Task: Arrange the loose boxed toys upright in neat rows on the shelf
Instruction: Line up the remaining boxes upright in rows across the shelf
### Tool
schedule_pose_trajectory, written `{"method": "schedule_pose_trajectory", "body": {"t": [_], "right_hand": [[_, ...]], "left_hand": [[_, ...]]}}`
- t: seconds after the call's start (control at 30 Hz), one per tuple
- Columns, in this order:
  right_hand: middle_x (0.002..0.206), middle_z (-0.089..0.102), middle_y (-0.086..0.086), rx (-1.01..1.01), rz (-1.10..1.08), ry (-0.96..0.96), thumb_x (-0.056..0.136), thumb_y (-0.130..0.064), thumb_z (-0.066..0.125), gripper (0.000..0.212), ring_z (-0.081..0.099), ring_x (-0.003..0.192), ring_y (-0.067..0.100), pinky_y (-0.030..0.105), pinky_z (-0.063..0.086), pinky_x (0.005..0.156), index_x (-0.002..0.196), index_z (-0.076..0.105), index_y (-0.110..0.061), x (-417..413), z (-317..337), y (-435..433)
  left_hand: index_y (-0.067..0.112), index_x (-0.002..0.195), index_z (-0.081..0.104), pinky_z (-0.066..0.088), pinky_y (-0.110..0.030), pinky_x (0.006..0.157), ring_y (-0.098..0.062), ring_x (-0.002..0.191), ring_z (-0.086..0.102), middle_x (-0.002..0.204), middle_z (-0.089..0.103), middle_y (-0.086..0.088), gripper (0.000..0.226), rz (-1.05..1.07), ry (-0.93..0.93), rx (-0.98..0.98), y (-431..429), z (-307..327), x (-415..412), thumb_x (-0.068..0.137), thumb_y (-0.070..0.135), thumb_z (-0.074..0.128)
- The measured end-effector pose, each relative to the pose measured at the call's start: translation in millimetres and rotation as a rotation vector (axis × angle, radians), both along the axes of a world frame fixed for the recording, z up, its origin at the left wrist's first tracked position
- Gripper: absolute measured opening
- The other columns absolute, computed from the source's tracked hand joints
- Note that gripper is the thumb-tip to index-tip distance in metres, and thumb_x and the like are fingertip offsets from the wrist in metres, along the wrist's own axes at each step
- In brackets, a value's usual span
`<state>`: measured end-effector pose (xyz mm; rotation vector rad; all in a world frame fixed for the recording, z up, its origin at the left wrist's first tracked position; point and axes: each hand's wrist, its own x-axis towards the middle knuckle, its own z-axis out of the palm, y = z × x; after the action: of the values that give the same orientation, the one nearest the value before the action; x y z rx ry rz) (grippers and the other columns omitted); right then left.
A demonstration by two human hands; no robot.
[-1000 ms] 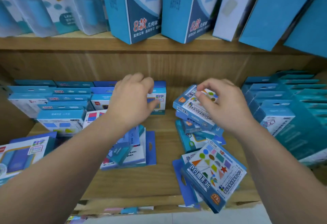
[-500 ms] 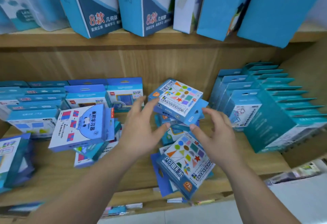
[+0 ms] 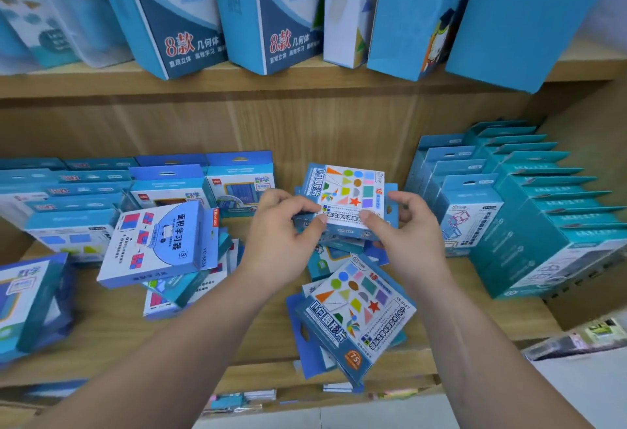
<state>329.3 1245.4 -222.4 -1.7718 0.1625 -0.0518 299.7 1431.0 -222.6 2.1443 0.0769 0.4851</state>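
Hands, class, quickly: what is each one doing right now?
Left hand: grips the shapes box.
Right hand: grips the same box.

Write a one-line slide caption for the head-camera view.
The left hand and right hand hold a geometric-shapes toy box above the loose pile on the wooden shelf, beside upright rows of boxes.

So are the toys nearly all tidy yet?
Not yet. The left rows and right rows already stand upright. The left hand and right hand hold one shapes box. Left to do: the pile under it and the heap further left.
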Motion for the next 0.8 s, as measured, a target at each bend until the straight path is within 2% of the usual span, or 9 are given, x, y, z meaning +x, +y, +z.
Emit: {"method": "schedule_pose_trajectory", "body": {"t": [0.13, 0.23, 0.3, 0.37, 0.43, 0.53, 0.63, 0.73, 0.8], "right_hand": [[0.104, 0.073, -0.005, 0.223, 0.016, -0.003, 0.083, -0.006, 0.079, 0.055, 0.073, 0.076, 0.003, 0.020, 0.054, 0.055, 0.130, 0.054, -0.022, 9, 11, -6], [0.102, 0.072, -0.012, 0.159, 0.020, -0.064, 0.082, -0.008, 0.078, 0.054, 0.073, 0.090, 0.009, 0.031, 0.059, 0.070, 0.126, 0.056, -0.031, 17, 23, -16], [0.116, 0.070, -0.011, 0.038, 0.007, -0.128, 0.074, -0.027, 0.082, 0.056, 0.069, 0.107, 0.016, 0.045, 0.058, 0.088, 0.119, 0.055, -0.048, 20, 34, -21], [0.124, 0.067, -0.011, -0.076, 0.011, -0.198, 0.069, -0.039, 0.079, 0.059, 0.065, 0.115, 0.018, 0.049, 0.055, 0.093, 0.118, 0.050, -0.057, 24, 45, -27], [0.120, 0.067, -0.011, -0.137, 0.009, -0.236, 0.074, -0.032, 0.081, 0.061, 0.066, 0.110, 0.016, 0.048, 0.057, 0.090, 0.120, 0.048, -0.055, 28, 55, -32], [0.110, 0.072, -0.006, -0.086, 0.018, -0.222, 0.079, -0.019, 0.081, 0.063, 0.071, 0.097, 0.015, 0.049, 0.060, 0.084, 0.125, 0.048, -0.046, 32, 59, -39], [0.101, 0.075, -0.002, -0.018, -0.003, -0.176, 0.076, -0.020, 0.083, 0.070, 0.073, 0.090, 0.017, 0.048, 0.060, 0.083, 0.131, 0.047, -0.044, 33, 56, -48], [0.100, 0.074, 0.003, 0.059, -0.041, -0.166, 0.080, -0.013, 0.081, 0.064, 0.074, 0.085, 0.017, 0.038, 0.059, 0.074, 0.130, 0.052, -0.040, 31, 56, -59], [0.095, 0.074, 0.004, 0.091, -0.058, -0.177, 0.082, -0.008, 0.078, 0.058, 0.074, 0.081, 0.019, 0.037, 0.060, 0.073, 0.126, 0.054, -0.038, 29, 59, -63]], "left_hand": [[0.028, 0.106, 0.067, 0.051, -0.027, 0.083, -0.003, 0.085, 0.058, 0.104, 0.056, 0.007, 0.019, -0.070, 0.038, -0.052, 9, -1, -1, 0.090, 0.018, 0.071], [0.029, 0.117, 0.060, 0.051, -0.036, 0.092, -0.008, 0.101, 0.058, 0.110, 0.054, 0.017, 0.021, -0.012, 0.087, -0.070, 15, -2, -2, 0.096, 0.025, 0.061], [0.031, 0.127, 0.057, 0.044, -0.035, 0.102, -0.014, 0.116, 0.054, 0.115, 0.049, 0.018, 0.029, 0.037, 0.160, -0.027, 19, 0, 4, 0.098, 0.030, 0.057], [0.031, 0.139, 0.049, 0.039, -0.031, 0.103, -0.019, 0.126, 0.049, 0.133, 0.046, 0.005, 0.044, 0.043, 0.301, 0.026, 20, 2, 17, 0.096, 0.040, 0.058], [0.033, 0.145, 0.042, 0.037, -0.032, 0.105, -0.021, 0.131, 0.046, 0.144, 0.040, 0.000, 0.058, 0.013, 0.398, 0.056, 18, 1, 32, 0.093, 0.048, 0.061], [0.037, 0.147, 0.040, 0.037, -0.033, 0.108, -0.021, 0.133, 0.045, 0.144, 0.042, -0.001, 0.065, -0.024, 0.443, 0.029, 12, -2, 54, 0.089, 0.049, 0.066], [0.040, 0.152, 0.033, 0.037, -0.030, 0.106, -0.020, 0.135, 0.043, 0.148, 0.041, 0.001, 0.071, -0.073, 0.473, 0.029, 7, -4, 67, 0.089, 0.046, 0.066], [0.039, 0.149, 0.039, 0.036, -0.023, 0.095, -0.017, 0.124, 0.050, 0.137, 0.046, 0.001, 0.067, -0.060, 0.443, -0.036, 2, -8, 65, 0.088, 0.041, 0.069], [0.038, 0.144, 0.045, 0.036, -0.022, 0.093, -0.014, 0.113, 0.054, 0.128, 0.046, 0.001, 0.067, -0.024, 0.414, -0.035, -2, -9, 54, 0.083, 0.045, 0.073]]}}
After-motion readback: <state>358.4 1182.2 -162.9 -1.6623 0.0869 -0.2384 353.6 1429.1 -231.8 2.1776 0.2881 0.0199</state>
